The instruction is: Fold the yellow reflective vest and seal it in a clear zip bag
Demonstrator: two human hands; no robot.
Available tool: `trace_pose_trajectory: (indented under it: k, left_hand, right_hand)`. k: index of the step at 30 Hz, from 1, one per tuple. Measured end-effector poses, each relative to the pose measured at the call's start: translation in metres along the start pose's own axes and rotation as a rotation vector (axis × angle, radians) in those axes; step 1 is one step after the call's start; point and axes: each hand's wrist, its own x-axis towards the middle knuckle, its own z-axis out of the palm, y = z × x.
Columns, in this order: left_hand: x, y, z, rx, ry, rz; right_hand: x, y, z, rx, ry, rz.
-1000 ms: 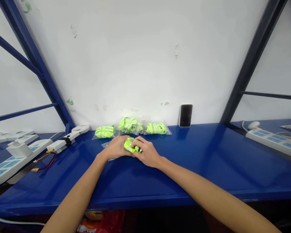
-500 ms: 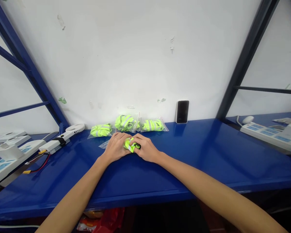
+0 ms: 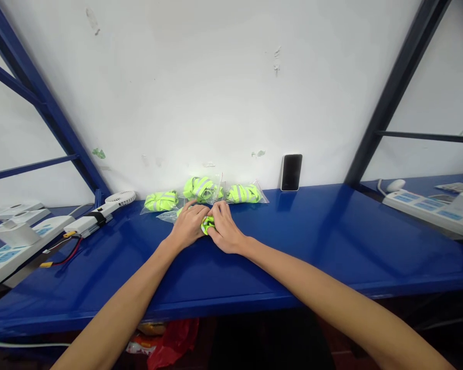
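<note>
My view: left hand and right hand have closed further around the neon reflective fabric bundle, gripping it, with less showing than a second ago. It's held above the blue counter, just before three bagged bundles.

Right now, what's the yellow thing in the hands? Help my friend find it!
Find the blue shelf by the white wall. Three clear bags of neon yellow cloth sit there. In front of them is a small yellow bundle with no bag, squeezed between the left hand and right hand.
</note>
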Motion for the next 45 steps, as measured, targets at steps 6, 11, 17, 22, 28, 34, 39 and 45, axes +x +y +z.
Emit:
trace_pose_trajectory:
  k: [6,11,17,22,28,34,39,45]
  left_hand:
    - [-0.003,-0.003,0.007,-0.118,0.067,-0.059]
    - [-0.013,-0.014,0.001,-0.172,0.108,0.033]
    - [-0.011,0.019,-0.006,-0.429,0.123,-0.021]
    - [-0.009,0.028,-0.011,-0.386,0.135,-0.034]
    - [-0.005,0.025,-0.017,-0.235,0.104,0.114]
    - [-0.001,0.029,-0.02,-0.117,0.078,0.141]
    - [0.002,0.025,-0.015,-0.125,0.102,0.135]
    - [0.0,0.018,-0.019,-0.256,0.074,0.109]
  right_hand:
    - [0.014,0.009,-0.025,0.303,-0.047,0.039]
    - [0.017,0.032,-0.059,0.737,-0.551,0.403]
    - [0.013,0.037,-0.062,0.897,-0.697,0.328]
    - [0.012,0.038,-0.052,0.878,-0.609,0.276]
    - [0.012,0.046,-0.041,0.891,-0.569,0.263]
    - [0.016,0.044,-0.033,0.84,-0.469,0.208]
    - [0.02,0.036,-0.012,0.78,-0.169,0.26]
    - [0.021,0.022,-0.015,0.581,-0.087,0.271]
